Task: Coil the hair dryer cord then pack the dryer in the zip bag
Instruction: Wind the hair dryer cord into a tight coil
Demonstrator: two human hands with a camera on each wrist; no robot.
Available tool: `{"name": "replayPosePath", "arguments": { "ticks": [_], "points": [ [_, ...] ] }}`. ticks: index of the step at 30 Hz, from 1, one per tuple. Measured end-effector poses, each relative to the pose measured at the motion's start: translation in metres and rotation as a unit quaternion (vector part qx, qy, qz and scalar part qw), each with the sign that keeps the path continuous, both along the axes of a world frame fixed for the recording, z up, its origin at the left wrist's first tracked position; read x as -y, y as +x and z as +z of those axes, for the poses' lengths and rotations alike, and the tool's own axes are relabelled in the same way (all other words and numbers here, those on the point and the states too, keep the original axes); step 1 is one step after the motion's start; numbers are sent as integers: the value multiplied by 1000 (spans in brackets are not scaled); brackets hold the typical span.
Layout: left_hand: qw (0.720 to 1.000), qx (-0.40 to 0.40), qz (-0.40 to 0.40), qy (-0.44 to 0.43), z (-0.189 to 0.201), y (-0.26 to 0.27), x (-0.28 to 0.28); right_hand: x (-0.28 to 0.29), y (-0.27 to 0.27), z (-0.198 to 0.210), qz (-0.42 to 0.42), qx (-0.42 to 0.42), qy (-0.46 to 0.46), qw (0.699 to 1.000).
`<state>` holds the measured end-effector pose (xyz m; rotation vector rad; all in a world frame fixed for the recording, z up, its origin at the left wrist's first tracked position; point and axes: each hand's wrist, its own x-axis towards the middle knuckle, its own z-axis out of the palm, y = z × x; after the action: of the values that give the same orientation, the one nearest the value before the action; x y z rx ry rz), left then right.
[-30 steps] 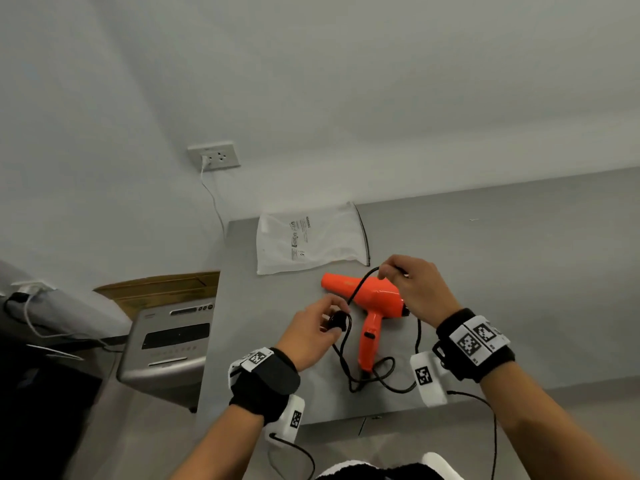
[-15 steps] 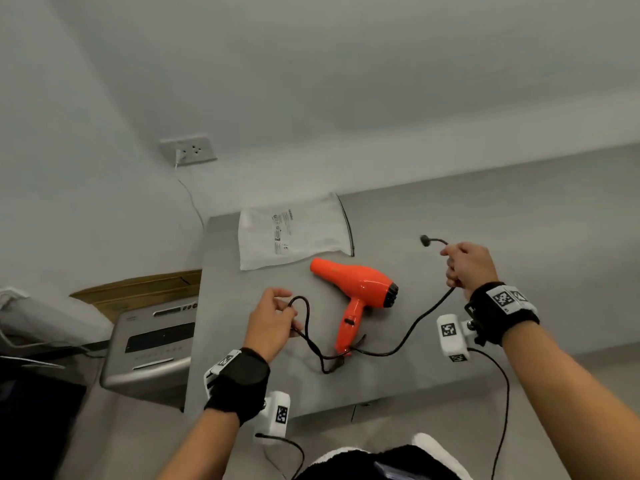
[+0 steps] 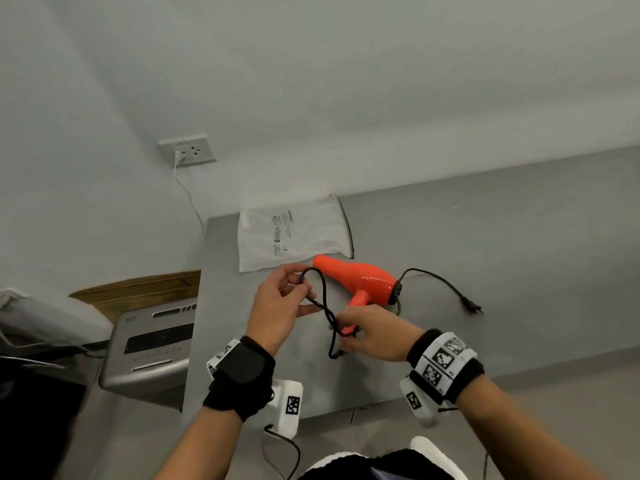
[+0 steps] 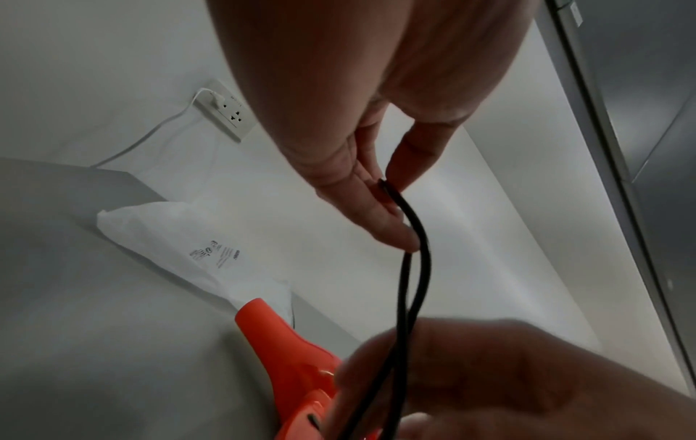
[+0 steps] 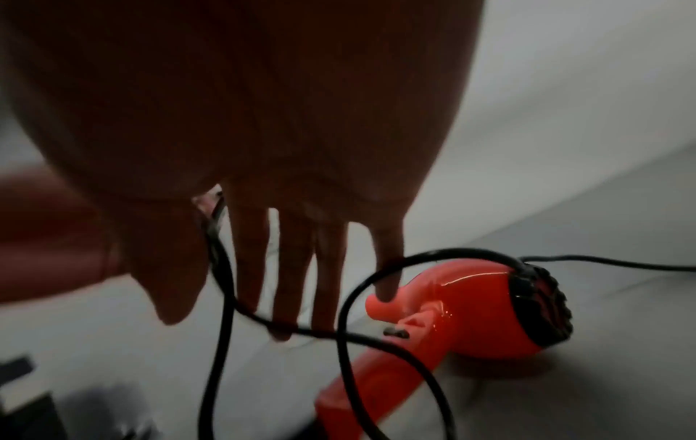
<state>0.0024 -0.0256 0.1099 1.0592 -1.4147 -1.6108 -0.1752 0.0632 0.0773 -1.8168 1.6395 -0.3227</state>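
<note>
An orange hair dryer lies on the grey table, nozzle toward the white zip bag flat behind it. Its black cord rises from the handle in a loop. My left hand pinches the top of that loop between thumb and fingers, left of the nozzle. My right hand is at the handle's end with the cord between thumb and forefinger, the other fingers hanging straight. The plug lies loose on the table at the right.
A wall socket with a white cable plugged in is behind the table's left corner. A grey machine and a cardboard box stand left of the table. The table's front edge runs just beyond my wrists.
My right hand let go of the plug end, which now lies on the table, and came back left to the dryer handle. My left hand rose with a cord loop toward the nozzle.
</note>
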Motion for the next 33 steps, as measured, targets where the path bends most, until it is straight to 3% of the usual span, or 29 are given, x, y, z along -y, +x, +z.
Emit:
{"name": "replayPosePath", "arguments": {
  "ticks": [3,5,8,10,16,20,24,30,33],
  "points": [
    [999,-44,32,0,2,0,4,6,2,-3,-28,0,-39,999],
    [997,-61,15,32,-7,1,4,8,-3,6,-58,66,-75,993],
    [992,70,-108,-13,-21,-2,-4,12,-6,33,-94,174,-144,970],
    [969,141,-183,-84,-26,-9,-16,18,-13,48,-119,170,-180,962],
    [992,79,-73,-73,-25,-6,-9,33,-87,48,-238,-54,-282,928],
    [998,38,9,-52,-17,10,6,35,-152,40,-293,-199,-230,906],
    [998,30,23,-55,-9,12,15,36,-184,28,-324,-277,-153,892],
    [999,-31,-25,-2,6,-9,2,43,-142,8,-348,-188,-19,918],
    [997,-36,-68,7,12,-16,-5,39,-85,24,-248,19,-121,961]
  ]
}}
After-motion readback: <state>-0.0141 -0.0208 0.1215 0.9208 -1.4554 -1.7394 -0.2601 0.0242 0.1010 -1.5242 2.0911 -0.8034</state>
